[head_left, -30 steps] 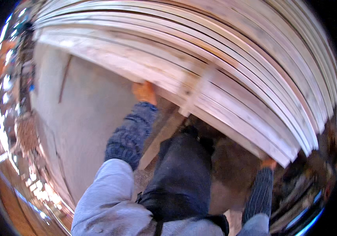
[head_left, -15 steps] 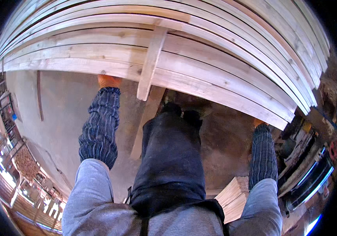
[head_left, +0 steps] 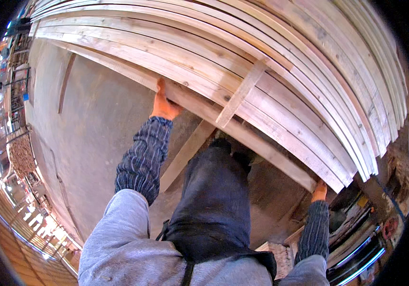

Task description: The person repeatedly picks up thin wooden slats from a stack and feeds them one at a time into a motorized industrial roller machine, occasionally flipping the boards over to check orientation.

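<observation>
A long pale wooden board [head_left: 257, 143] lies along the near side of a stack of boards [head_left: 204, 88], a narrow gap parting it from them. My left hand [head_left: 166, 104] is closed around its near edge left of the middle, thumb up on the board and the fingers hidden beneath. Close to the board's right end, my right hand [head_left: 319, 191] grips it too, most of its fingers out of sight. A short wooden crosspiece [head_left: 243, 93] rests across the stack, its near end reaching over the held board.
Under the stack a timber bearer [head_left: 185, 157] runs along the concrete floor [head_left: 95, 105]. A thin dark strip [head_left: 66, 83] lies at the left. Long dark pieces [head_left: 357, 252] are heaped at the lower right, and a pile of wood [head_left: 22, 155] stands far left.
The nearest board has come away from the stack toward me, with both hands on it. My view has turned, so the stack slants down to the right. More of both hands shows.
</observation>
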`<state>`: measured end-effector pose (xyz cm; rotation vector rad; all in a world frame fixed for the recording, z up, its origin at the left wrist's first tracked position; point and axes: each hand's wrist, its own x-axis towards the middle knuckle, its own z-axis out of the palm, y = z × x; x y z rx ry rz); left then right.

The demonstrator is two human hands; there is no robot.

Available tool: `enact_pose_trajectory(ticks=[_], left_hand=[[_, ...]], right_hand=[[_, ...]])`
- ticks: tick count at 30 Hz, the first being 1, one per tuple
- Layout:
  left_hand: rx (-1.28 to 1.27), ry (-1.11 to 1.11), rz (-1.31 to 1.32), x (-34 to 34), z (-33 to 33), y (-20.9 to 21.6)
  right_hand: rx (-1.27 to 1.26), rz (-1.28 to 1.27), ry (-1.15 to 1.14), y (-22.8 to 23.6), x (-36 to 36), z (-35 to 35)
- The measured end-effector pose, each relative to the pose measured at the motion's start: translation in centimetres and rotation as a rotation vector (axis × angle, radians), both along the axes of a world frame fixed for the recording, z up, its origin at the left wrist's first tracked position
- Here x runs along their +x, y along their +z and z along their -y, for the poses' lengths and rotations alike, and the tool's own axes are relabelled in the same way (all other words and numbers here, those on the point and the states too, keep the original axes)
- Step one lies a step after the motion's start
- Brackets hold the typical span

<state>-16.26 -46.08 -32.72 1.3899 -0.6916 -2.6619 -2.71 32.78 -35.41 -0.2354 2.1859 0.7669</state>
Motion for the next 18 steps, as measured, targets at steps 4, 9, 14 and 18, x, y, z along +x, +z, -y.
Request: enact_pose_trajectory(ticks=[4,9,14,18], left_hand=[[0.124,-0.031,0.077,5.9,-0.4,3.1],[0.284,-0.306,-0.163,13.4,-11.6,6.3],[-0.59,-1.073,-0.479,22.7,-22.8,9.9],[0.007,-1.162,-0.355,18.3,-18.1,20.3]], right_hand=[[-0.622,0.017,-0.53,11.7,-7.1,17.7],[-1.367,0.574,-0.516,22.3,-13.1,48.3],[-1.259,0.78,-0.525,22.9,-15.3,64.0],[-1.333,0.958,-0.731,21.6,-13.9,63.2]])
